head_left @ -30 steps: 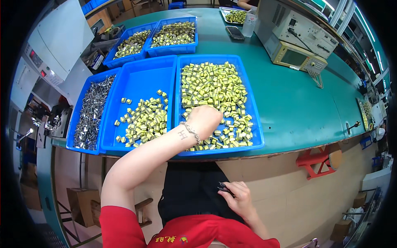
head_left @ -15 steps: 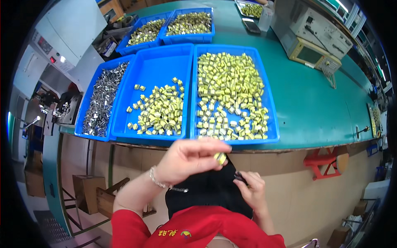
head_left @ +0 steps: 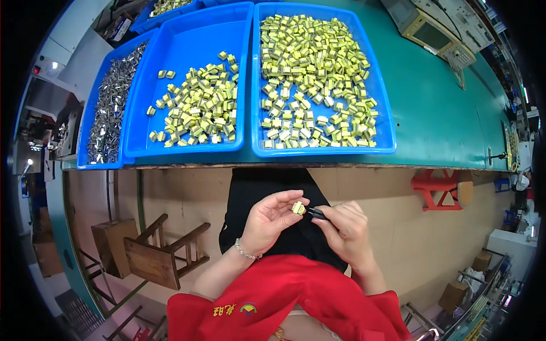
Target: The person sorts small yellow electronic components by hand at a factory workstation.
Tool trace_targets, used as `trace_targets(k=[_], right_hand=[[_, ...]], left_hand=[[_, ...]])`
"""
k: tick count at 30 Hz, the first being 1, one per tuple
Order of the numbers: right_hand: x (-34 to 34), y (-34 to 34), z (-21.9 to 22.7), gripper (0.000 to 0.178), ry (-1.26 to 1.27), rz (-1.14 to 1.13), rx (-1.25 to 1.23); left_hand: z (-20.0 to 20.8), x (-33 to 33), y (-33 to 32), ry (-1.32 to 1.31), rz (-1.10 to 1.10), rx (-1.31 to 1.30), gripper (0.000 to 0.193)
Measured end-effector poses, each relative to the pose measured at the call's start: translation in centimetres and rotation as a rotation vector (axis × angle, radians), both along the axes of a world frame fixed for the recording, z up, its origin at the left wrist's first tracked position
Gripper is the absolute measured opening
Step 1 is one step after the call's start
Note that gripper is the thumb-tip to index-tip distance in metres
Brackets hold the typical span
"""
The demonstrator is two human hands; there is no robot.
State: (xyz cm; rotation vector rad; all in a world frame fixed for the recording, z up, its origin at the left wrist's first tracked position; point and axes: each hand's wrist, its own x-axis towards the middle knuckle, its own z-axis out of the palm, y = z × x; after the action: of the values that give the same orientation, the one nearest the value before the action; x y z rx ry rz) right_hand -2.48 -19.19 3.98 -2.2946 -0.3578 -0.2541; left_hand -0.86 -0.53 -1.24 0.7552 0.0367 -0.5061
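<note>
Between the fingertips of my left hand point(head_left: 272, 220) is a small transformer point(head_left: 298, 208), a block wrapped in yellow tape with metallic sides. My right hand point(head_left: 345, 226) grips black tweezers point(head_left: 316, 213), whose tips point at the block; whether they touch it I cannot tell. Both hands are over my lap, in front of the table edge. Similar yellow blocks fill much of the right blue tray point(head_left: 389, 149), and a smaller heap lies in the near half of the middle blue tray point(head_left: 185, 42).
A narrower blue tray point(head_left: 83, 165) at the left holds shiny metal pieces point(head_left: 111, 105). All the trays stand on a green table point(head_left: 432, 136). An instrument with a screen point(head_left: 435, 34) is at the back right. A wooden stool point(head_left: 156, 264) and a red stool point(head_left: 438, 190) stand on the floor.
My left hand has come back from the tray edge toward my lap with the transformer. The right hand has raised the tweezers to it. The view has tilted down.
</note>
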Motion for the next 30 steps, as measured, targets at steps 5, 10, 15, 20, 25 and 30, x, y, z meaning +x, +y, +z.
trace_targets(k=[5,10,15,20,25,30], right_hand=[[-0.2,0.0,-0.4,0.017,0.026,0.002,-0.032],[-0.2,-0.2,-0.6,0.017,0.012,0.013,-0.022],[-0.3,-0.4,-0.8,0.017,-0.007,0.003,-0.025],[-0.6,-0.5,-1.1,0.018,0.001,0.002,-0.017],[-0.7,-0.6,-1.0,0.020,0.002,-0.003,-0.022],[-0.4,-0.4,-0.8,0.022,-0.003,0.023,-0.060]], left_hand=[[-0.3,0.0,0.1,-0.082,-0.016,0.076,0.035],[0.0,0.2,-0.4,-0.127,-0.032,0.074,0.031],[0.0,0.2,-0.5,-0.145,-0.034,0.088,0.033],[0.0,0.1,-0.5,-0.162,-0.031,0.113,0.034],[0.0,0.2,-0.3,-0.312,-0.015,0.310,0.033],[0.7,0.6,-0.2,-0.454,-0.001,0.512,0.032]])
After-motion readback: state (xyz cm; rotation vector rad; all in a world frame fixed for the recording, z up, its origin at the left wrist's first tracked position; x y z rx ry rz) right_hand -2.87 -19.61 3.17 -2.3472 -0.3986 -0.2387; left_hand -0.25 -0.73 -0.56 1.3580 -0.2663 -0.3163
